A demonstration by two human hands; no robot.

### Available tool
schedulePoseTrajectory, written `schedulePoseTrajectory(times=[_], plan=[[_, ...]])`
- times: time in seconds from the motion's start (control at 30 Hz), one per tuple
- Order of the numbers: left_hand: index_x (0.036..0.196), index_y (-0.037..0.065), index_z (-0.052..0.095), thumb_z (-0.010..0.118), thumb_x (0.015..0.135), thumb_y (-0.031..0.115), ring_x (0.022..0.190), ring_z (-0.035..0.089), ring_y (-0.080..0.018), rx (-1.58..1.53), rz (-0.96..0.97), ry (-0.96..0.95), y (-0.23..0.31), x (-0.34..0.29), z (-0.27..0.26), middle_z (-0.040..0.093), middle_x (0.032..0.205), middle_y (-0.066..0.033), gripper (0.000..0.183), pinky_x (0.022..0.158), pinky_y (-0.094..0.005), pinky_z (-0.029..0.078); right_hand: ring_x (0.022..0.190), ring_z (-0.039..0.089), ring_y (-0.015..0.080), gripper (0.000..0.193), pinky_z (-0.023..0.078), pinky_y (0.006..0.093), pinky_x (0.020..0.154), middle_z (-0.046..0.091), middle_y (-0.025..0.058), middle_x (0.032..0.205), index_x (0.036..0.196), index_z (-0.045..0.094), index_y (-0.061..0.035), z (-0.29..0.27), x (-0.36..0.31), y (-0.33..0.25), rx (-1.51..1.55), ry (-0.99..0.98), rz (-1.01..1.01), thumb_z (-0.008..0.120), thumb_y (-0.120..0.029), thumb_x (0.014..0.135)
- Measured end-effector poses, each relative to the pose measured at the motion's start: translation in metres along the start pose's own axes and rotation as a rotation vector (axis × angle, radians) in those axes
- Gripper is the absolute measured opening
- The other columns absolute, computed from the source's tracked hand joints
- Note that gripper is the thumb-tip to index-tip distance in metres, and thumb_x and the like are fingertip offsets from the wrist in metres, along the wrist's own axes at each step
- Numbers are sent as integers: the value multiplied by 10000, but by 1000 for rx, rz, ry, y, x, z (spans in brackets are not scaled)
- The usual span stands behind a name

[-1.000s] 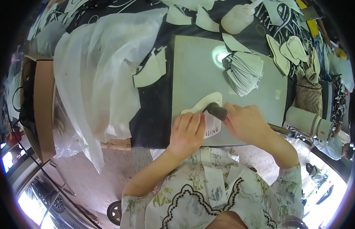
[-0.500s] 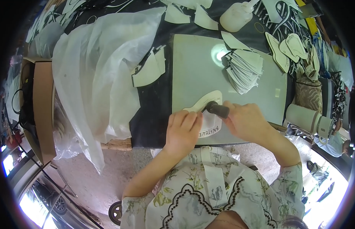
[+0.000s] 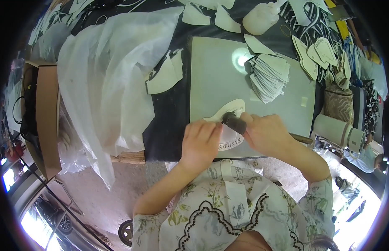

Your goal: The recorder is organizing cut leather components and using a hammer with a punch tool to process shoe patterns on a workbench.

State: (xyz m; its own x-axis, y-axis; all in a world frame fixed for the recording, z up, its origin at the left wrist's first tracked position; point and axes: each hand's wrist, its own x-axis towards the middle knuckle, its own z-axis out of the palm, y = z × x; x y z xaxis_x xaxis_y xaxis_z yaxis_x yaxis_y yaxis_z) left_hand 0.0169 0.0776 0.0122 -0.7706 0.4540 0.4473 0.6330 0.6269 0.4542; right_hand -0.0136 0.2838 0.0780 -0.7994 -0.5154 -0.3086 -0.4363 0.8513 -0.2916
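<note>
A cream, curved shoe-pattern piece (image 3: 236,105) with dark markings lies near the front of the pale board, a white piece (image 3: 230,136) over or beside it. My left hand (image 3: 201,140) presses on its left edge, fingers together and curled, tips partly hidden. My right hand (image 3: 267,133) is closed on what looks like a hammer (image 3: 235,123), with a dark cylindrical head over the pattern piece. A brown stick end (image 3: 301,138), apparently its handle, shows beyond my right wrist. Farther back a fanned stack of white cut pieces (image 3: 267,75) rests on the board.
The pale board (image 3: 211,62) lies on a black table cover (image 3: 165,125). A translucent plastic sheet (image 3: 115,75) and a cardboard box (image 3: 48,117) stand left. At the back is a whitish bottle (image 3: 261,19); at right are cream templates (image 3: 324,50) and a white cylindrical machine part (image 3: 334,129).
The dark hammer head has shifted slightly left and tilted, its near end turning down toward me. My right hand moved a little with it. My left hand stays on the pattern piece.
</note>
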Motion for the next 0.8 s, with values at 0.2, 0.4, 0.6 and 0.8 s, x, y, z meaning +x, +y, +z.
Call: schedulePoseTrajectory(times=[0.2,0.4,0.6,0.8], plan=[[946,0,688,711,698,-14,850,586,-242,-113,-51,8,-7,0,-3,605,934,-56,249,714,-357,469,486,598,290,262,443,392,430,611,90,610,867,526,-29,-5,1,2,31,-13,6,598,-271,934],[942,-17,680,709,712,14,861,592,-252,-80,2,32,-6,0,-3,608,951,-76,234,724,-371,489,492,602,301,265,448,405,442,603,87,594,866,538,-32,-13,6,-4,8,-52,-17,584,-281,944],[946,-27,671,680,724,43,911,584,-247,-73,-20,4,-5,-2,-6,603,977,-82,232,761,-383,498,501,614,301,301,449,406,443,620,99,610,872,549,-31,-8,7,-1,17,-57,-42,565,-319,957],[951,14,684,767,711,0,857,585,-256,-147,-77,48,-11,-9,-9,604,946,-61,254,719,-360,486,505,619,306,330,464,413,480,611,105,598,847,559,-31,-18,17,3,68,-147,-147,576,-345,946]])
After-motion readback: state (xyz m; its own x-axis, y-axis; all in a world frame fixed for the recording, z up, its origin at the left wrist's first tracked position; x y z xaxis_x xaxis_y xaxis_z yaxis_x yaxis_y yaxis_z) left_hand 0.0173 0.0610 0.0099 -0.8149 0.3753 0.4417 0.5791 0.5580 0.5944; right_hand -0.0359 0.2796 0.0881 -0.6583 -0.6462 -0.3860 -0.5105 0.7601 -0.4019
